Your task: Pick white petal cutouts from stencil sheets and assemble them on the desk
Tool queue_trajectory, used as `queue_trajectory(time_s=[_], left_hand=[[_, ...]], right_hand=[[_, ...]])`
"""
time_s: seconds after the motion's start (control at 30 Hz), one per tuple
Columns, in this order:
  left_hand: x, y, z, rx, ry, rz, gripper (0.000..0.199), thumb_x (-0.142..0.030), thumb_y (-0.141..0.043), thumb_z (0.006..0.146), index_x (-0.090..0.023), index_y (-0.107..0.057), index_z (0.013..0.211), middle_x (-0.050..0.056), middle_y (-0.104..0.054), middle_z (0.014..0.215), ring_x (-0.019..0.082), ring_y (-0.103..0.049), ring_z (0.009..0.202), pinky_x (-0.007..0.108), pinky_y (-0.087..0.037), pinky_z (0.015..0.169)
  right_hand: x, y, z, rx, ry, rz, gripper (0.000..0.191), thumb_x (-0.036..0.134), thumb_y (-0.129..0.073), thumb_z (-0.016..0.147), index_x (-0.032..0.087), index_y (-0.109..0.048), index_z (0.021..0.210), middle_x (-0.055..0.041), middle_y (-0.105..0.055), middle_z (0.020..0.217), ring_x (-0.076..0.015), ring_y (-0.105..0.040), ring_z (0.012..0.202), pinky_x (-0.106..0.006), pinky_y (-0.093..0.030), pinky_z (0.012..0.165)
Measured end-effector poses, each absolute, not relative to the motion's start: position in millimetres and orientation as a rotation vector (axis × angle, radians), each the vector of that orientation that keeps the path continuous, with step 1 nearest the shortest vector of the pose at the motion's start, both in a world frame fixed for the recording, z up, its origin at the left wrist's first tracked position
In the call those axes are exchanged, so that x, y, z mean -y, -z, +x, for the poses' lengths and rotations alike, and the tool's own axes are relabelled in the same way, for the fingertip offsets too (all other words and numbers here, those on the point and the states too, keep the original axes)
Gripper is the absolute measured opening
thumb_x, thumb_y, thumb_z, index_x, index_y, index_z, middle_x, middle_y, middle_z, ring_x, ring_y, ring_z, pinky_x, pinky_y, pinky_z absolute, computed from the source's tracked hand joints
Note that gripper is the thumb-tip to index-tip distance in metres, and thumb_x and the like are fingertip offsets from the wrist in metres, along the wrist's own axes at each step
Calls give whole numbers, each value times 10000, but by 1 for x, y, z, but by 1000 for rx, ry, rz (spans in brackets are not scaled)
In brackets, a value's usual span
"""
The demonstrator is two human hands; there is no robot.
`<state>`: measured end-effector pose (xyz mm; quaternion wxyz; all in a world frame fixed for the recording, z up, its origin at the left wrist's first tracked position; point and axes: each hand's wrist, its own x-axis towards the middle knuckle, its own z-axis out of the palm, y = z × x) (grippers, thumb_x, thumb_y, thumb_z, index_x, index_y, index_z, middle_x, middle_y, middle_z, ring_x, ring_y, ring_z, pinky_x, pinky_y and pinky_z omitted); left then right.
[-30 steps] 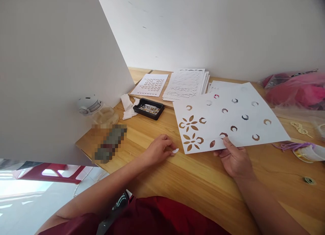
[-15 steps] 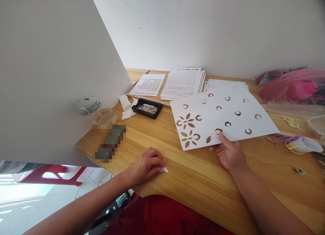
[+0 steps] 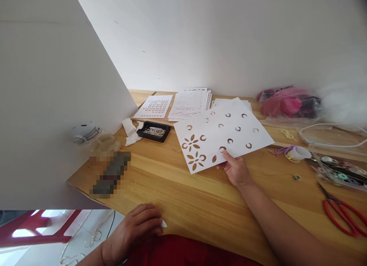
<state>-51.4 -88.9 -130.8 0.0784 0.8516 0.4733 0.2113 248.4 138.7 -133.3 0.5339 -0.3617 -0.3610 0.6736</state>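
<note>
My right hand (image 3: 236, 170) pinches the lower edge of a white paper sheet (image 3: 212, 136), thumb on top and fingers underneath. Crescent-shaped holes are spread over the sheet, and leaf-shaped ones form two flower patterns at its lower left corner; wood shows through many of them. At the table's front edge, my left hand (image 3: 145, 222) is closed, its fingers curled downward. A small, pointed white paper piece (image 3: 163, 223) sticks out from those fingertips; the rest of it is hidden by the hand.
Behind the sheet lie stacked cut papers (image 3: 189, 105) and another patterned sheet (image 3: 155, 106). A black tray (image 3: 154, 131) of small beads stands left, near crumpled tissue (image 3: 132, 132). Red-handled scissors (image 3: 340, 212), a thread spool (image 3: 297, 177) and a white cup (image 3: 299, 154) are right.
My left hand has drawn back toward the table's front edge with the white piece at its fingertips. The view has turned right, bringing the scissors in. My right hand still holds the sheet.
</note>
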Motion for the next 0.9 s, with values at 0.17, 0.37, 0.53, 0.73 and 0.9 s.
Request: queue_trajectory(time_s=[0.17, 0.37, 0.53, 0.73, 0.9], left_hand=[[99, 126, -60, -1369, -540, 2665, 334, -273, -519, 952, -296, -593, 1276, 40, -721, 1120, 192, -653, 1071, 289, -542, 939], [110, 123, -64, -1371, -437, 2667, 336, -245, -395, 989, -281, -605, 1249, 41, -703, 1161, 185, -633, 1106, 276, -513, 971], [112, 119, -50, -1409, -566, 2549, 238, -208, -436, 973, -247, -641, 1089, 65, -710, 1038, 192, -645, 1030, 286, -535, 901], [83, 103, -50, -1512, -699, 2476, 169, -220, -507, 945, -228, -665, 1001, 70, -692, 875, 175, -644, 833, 294, -532, 771], [24, 72, -40, -1511, -709, 2580, 223, -208, -520, 939, -253, -654, 1112, 68, -712, 1003, 191, -618, 944, 343, -461, 863]], right_hand=[[-140, 136, 248, 854, -1592, -856, 284, 364, -804, 712, 177, -704, 900, -32, -710, 787, -163, -631, 630, -246, -503, 424], [-140, 135, 248, 856, -1587, -856, 283, 369, -808, 709, 170, -708, 884, -36, -709, 784, -166, -631, 641, -248, -507, 424], [-139, 134, 249, 855, -1597, -853, 273, 341, -810, 715, 170, -703, 899, -29, -693, 770, -169, -636, 635, -244, -500, 416], [-139, 135, 249, 857, -1599, -855, 260, 310, -821, 702, 194, -711, 908, -23, -682, 841, -168, -634, 683, -247, -515, 428], [-136, 130, 247, 874, -1623, -874, 262, 315, -838, 674, 225, -724, 893, -12, -661, 871, -175, -640, 697, -257, -520, 422]])
